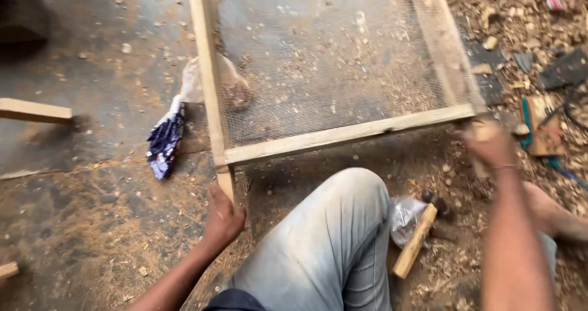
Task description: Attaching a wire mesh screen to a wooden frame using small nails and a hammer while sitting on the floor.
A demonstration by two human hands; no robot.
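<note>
A wooden frame [343, 133] with fine wire mesh [324, 60] stretched across it is held tilted above the dusty floor. My left hand [222, 216] is closed around the frame's near left corner leg. My right hand [490, 145] grips the near right corner, blurred by motion. My bent knee in grey trousers [334, 237] sits between the two arms, just below the frame's near rail.
A hammer with a wooden handle [416, 240] lies on the ground beside a clear plastic bag [405, 216]. A blue patterned bag [164, 142] lies left of the frame. A timber piece [33, 110] sits far left. Wood shavings and scraps [527, 35] cover the right side.
</note>
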